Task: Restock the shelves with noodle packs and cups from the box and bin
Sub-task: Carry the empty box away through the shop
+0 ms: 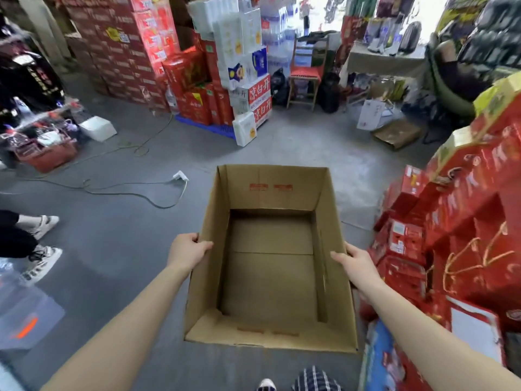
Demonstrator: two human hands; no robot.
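From the head view, both bare arms are stretched forward and down, and an open brown cardboard box [270,266] is held between them above the grey concrete floor [118,221]. The left hand [187,251] is clamped on the left wall's top edge, thumb hooked inside, fingers curled over the outside. The right hand [356,262] is set on the right wall, a finger laid straight along the inner face, the rest wrapped round the rim. The box is seen with flaps standing up, faint red print on the far flap, and a bare bottom with a centre seam. Stacked red gift cartons [451,221] are crowded just beside it on the right, blurred and partly cut off. A white cable [135,193] is trailed across the floor, well apart. No shelves can be made out.
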